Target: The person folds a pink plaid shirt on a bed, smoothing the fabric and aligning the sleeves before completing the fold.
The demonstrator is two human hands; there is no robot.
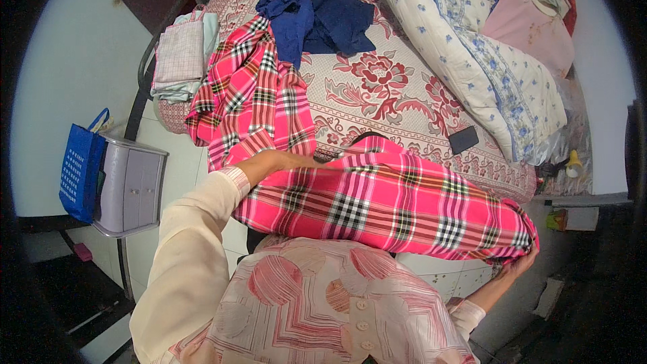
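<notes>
A bright pink plaid cloth [354,207] with black, white and maroon checks is stretched sideways in front of my body. Its bunched right end is gripped by my right hand [523,262], far out to the right. My left hand [293,161] holds the fabric near its upper left part; the fingertips are hidden by a fold and slightly blurred. More of the same plaid fabric [252,91] runs up onto the bed in loose creases. There it meets a crumpled navy blue garment [290,20], with a second dark blue piece [341,23] beside it.
The bed has a red floral sheet [379,73]. A folded stack of pale cloths [177,55] sits by the metal bed rail. A dark flat rectangular object [463,140] lies near a blue-flowered quilt [485,60]. Left stand a small cabinet [134,187] and a blue bag [81,172].
</notes>
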